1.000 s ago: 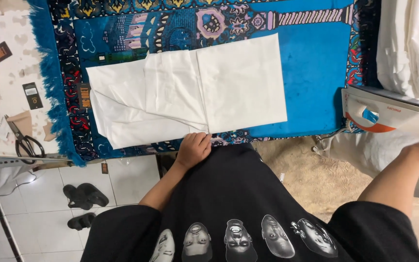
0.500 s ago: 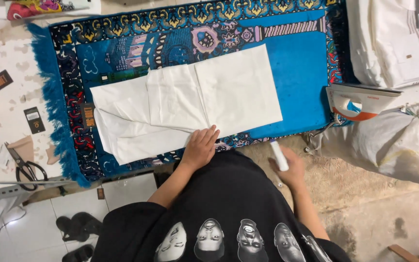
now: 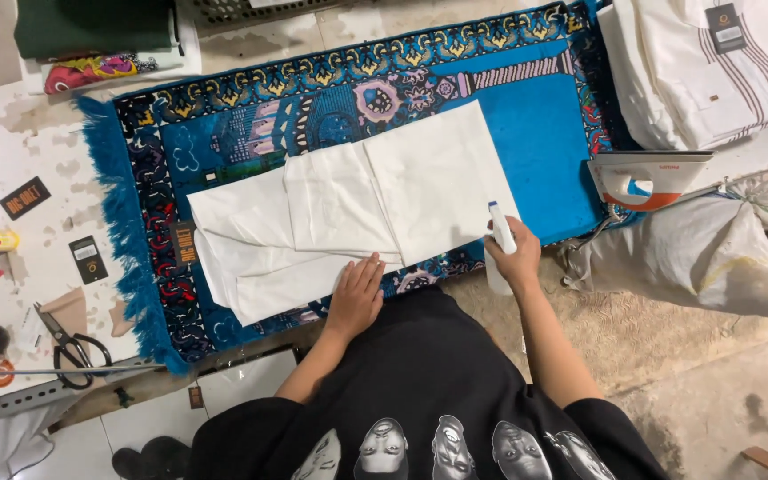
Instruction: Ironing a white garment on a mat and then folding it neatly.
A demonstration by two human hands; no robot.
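White cloth (image 3: 348,213) under flat-spread left hand (image 3: 355,298); right hand (image 3: 515,260) grips spray bottle (image 3: 499,244)

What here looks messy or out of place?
The white garment lies unevenly folded on the blue rug, its left end rumpled. The worktop paint is chipped in patches. Nothing is spilled.
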